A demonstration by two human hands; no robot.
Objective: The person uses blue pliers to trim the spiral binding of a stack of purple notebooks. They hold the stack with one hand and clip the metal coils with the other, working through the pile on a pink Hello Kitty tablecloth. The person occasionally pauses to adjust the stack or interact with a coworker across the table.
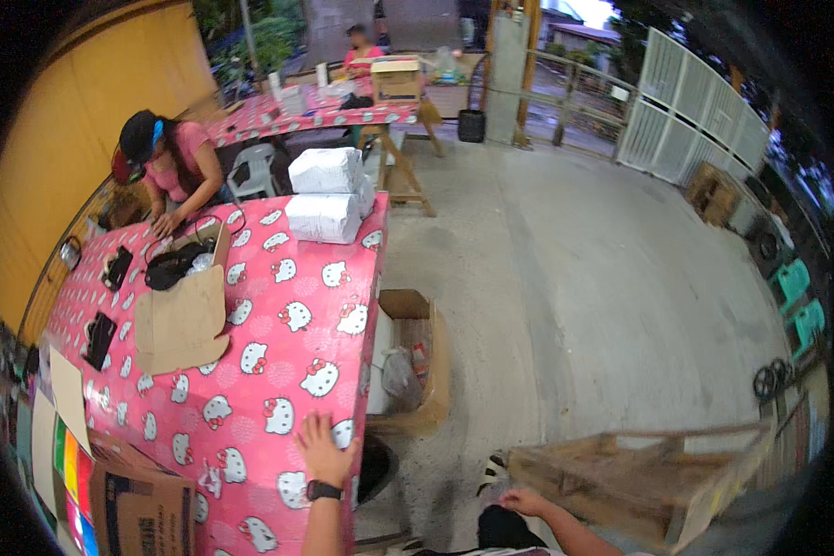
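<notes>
My left hand [326,454], with a dark watch on the wrist, lies flat with fingers spread on the pink table cover [278,371] printed with white cat faces, near the table's right edge. It holds nothing. My right hand [525,501] is off the table, low on the right beside my dark-clad leg. Its fingers are loosely curled together, and nothing shows in them. Left of my left hand stands a brown cardboard box [144,510] with a multicoloured side. Farther off lies an open flat carton [183,320] with a black item [174,267] in it.
White wrapped packages [324,218] are stacked at the table's far right corner. A co-worker [181,162] bends over the far left side. An open carton [417,371] stands beside the table. Wooden pallets [639,473] lie right. Another person [361,56] sits at a farther table.
</notes>
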